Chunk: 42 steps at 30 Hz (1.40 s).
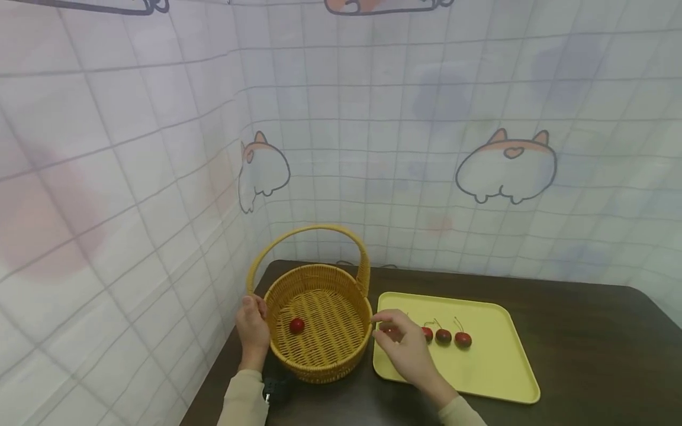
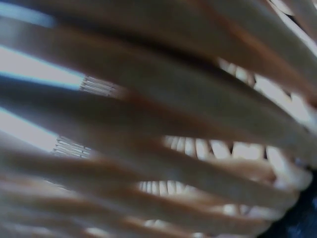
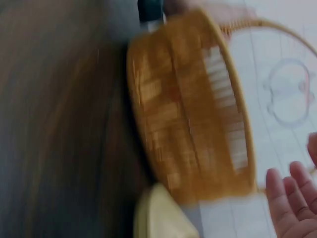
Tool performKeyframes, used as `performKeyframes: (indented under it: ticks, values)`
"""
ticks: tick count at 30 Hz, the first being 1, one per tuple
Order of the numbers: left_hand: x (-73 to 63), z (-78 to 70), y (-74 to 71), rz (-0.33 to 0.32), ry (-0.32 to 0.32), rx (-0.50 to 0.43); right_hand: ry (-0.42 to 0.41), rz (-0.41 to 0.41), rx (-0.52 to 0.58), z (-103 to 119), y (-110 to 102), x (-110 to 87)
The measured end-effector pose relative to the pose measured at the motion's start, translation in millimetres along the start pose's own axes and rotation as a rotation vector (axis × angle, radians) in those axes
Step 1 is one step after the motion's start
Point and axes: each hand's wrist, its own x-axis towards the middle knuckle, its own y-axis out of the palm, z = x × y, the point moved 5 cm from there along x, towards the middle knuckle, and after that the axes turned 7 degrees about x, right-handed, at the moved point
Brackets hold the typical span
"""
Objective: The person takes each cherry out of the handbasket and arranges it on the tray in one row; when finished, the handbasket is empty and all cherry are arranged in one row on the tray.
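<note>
A round yellow wicker basket (image 1: 325,370) with a tall arched handle stands on the dark table. My left hand (image 1: 253,331) grips its left rim beside the foot of the handle. Inside, toward the left, lies one red cherry (image 1: 296,325). My right hand (image 1: 407,349) is just off the basket's right rim, over the left part of a yellow tray (image 1: 495,367), fingers relaxed and holding nothing. Several cherries with stems sit in a row on the tray, the rightmost cherry (image 1: 463,339) in full sight; my right hand partly covers the left end of the row. Blurred wicker (image 2: 148,109) fills the left wrist view.
The dark table (image 1: 597,343) extends to the right of the tray. A grid-patterned cloth (image 1: 394,177) with cartoon animals hangs behind and along the left side. A black strap device (image 1: 276,387) is on the left wrist, close to the basket's base.
</note>
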Motion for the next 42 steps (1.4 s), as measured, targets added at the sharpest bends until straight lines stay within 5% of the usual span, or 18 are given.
performKeyframes:
  ticks: [5, 11, 16, 23, 31, 34, 42]
  values:
    - [2.6, 28.7, 2.5, 0.015, -0.038, -0.011, -0.001, 0.119, 0.170, 10.7, 38.2, 7.9]
    - [6.4, 40.1, 5.0, 0.011, -0.023, -0.017, 0.030, 0.220, 0.124, 8.7, 70.7, 22.0]
    - [5.7, 39.7, 5.3, 0.006, -0.006, -0.019, 0.074, 0.222, -0.004, 1.9, 85.1, 31.3]
    - [6.4, 37.7, 5.5, -0.006, 0.003, -0.004, 0.129, 0.251, -0.328, -6.1, 102.0, 42.6]
    - [6.1, 37.4, 4.4, -0.011, -0.001, -0.002, 0.170, 0.324, -0.383, -14.7, 115.9, 57.2]
    - [6.8, 36.7, 4.7, -0.008, 0.006, -0.008, 0.177, 0.402, -0.454, -18.9, 123.8, 60.7]
    - [5.4, 36.9, 6.9, -0.010, 0.008, -0.013, 0.042, 0.643, -0.752, -25.4, 145.4, 58.4]
